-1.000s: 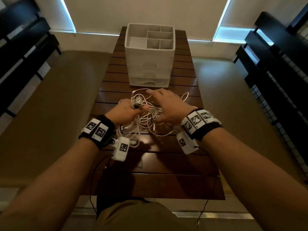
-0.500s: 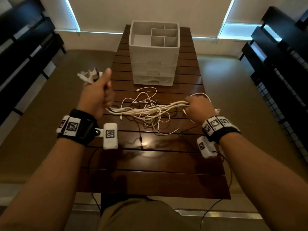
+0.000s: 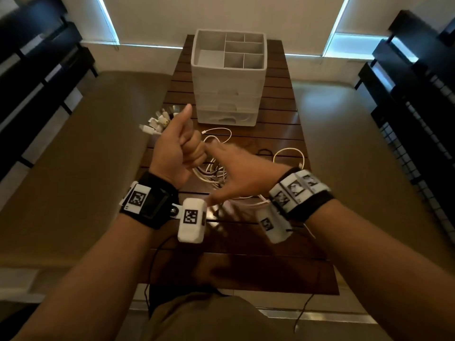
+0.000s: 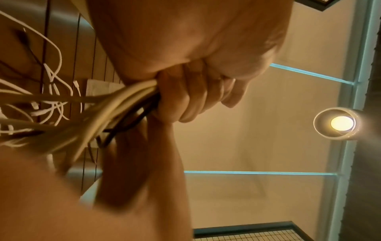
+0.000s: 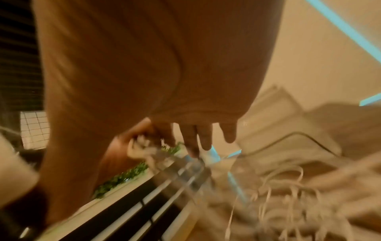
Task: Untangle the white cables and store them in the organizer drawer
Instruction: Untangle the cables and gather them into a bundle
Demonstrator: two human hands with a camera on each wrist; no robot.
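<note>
My left hand (image 3: 183, 146) is raised over the table in a fist round a bundle of white cables (image 4: 115, 106), thumb up. Their plug ends (image 3: 157, 123) stick out past the fist to the left. The rest of the cables (image 3: 211, 173) trail down in a tangle onto the wooden table (image 3: 270, 134), with one loop (image 3: 290, 153) at the right. My right hand (image 3: 236, 168) is blurred, its fingers (image 5: 206, 137) straight, reaching up against the left fist and holding nothing. The white organizer (image 3: 229, 77) stands behind, its bottom drawer (image 3: 226, 118) pushed in.
A thin black cable (image 3: 264, 151) lies among the white ones. Dark slatted racks stand at the left (image 3: 37, 70) and the right (image 3: 418, 94) of the narrow table. The organizer's top compartments are open upward. The table's near edge (image 3: 246, 289) is just before my lap.
My right hand let go of the far end of the stretched bundle and swung left to the left fist. The left hand moved inward with the plug ends; the cables went slack.
</note>
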